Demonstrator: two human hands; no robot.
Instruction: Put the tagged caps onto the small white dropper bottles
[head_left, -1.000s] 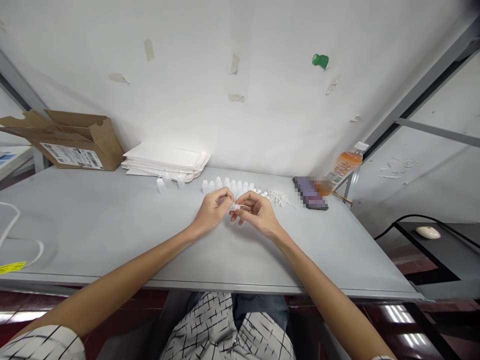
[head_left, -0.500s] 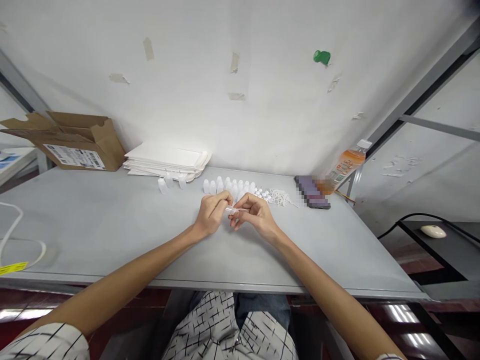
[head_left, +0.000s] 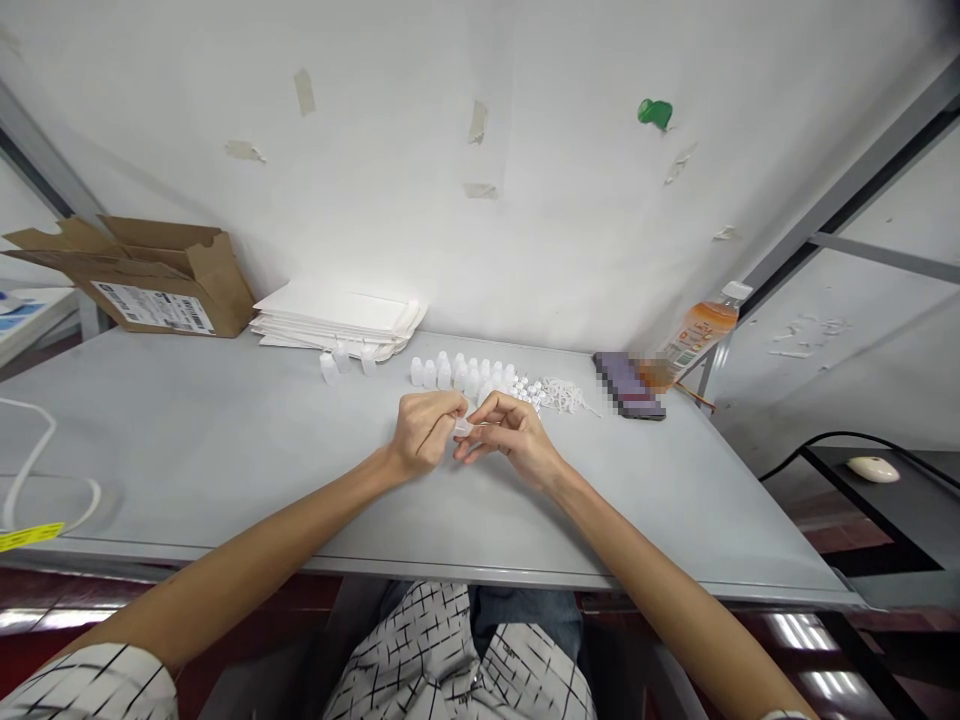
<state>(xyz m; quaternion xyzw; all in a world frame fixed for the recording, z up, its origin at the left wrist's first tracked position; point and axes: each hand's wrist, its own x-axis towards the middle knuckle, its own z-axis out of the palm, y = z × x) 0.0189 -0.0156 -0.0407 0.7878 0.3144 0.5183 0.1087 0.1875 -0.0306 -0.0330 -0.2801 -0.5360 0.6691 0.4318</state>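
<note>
small translucent bottle (head_left: 463,427) is between the hands, above the grey table (head_left: 300,450). left hand (head_left: 429,430) curled tight round one end, right hand (head_left: 520,435) pinching at the other; exact contact there partly hidden. for good handling: brace with left, line up both ends, small finger moves on right, light squeeze since the plastic looks soft. upright bottles (head_left: 444,372) just beyond, near white thin pieces (head_left: 562,395); wrists best low and clear of them.

An orange drink bottle with a white cap (head_left: 701,325), right; a brown cardboard box (head_left: 169,285), left; a white shirt with black crosshatched lines (head_left: 420,660), bottom.
</note>
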